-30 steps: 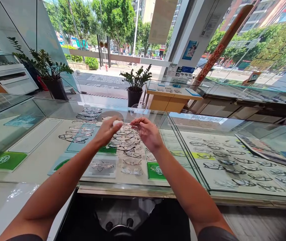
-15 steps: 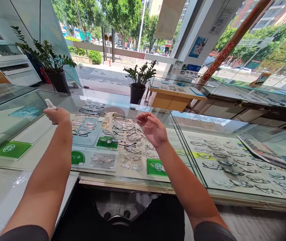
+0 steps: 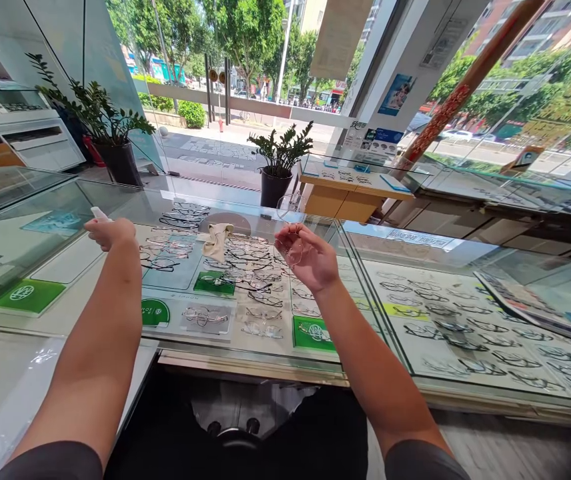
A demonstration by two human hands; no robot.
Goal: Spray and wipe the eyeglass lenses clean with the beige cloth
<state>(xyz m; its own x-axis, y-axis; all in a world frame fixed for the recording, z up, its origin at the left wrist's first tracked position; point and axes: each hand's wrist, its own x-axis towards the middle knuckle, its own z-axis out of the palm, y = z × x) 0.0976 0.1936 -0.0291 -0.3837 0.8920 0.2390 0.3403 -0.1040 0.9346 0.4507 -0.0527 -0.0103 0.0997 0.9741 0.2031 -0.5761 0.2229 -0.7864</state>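
My left hand (image 3: 111,233) is stretched out to the left over the glass counter (image 3: 315,347), closed around a small white bottle (image 3: 100,213) whose tip sticks out past the fingers. My right hand (image 3: 309,255) is raised over the middle of the counter, pinching a pair of thin rimless glasses (image 3: 289,220) with clear lenses. A beige cloth (image 3: 217,239) lies crumpled on the glass between the two hands. Under the glass sit rows of several display frames (image 3: 250,273).
Green brand plaques (image 3: 25,295) lie inside the case. A second glass case (image 3: 465,320) extends to the right. Two potted plants (image 3: 279,163) stand behind the counter by the shop window. A stool (image 3: 238,427) sits below the counter's near edge.
My left hand left the glasses and swung far left with the white bottle, uncovering the beige cloth on the glass. My right hand kept the glasses and barely shifted.
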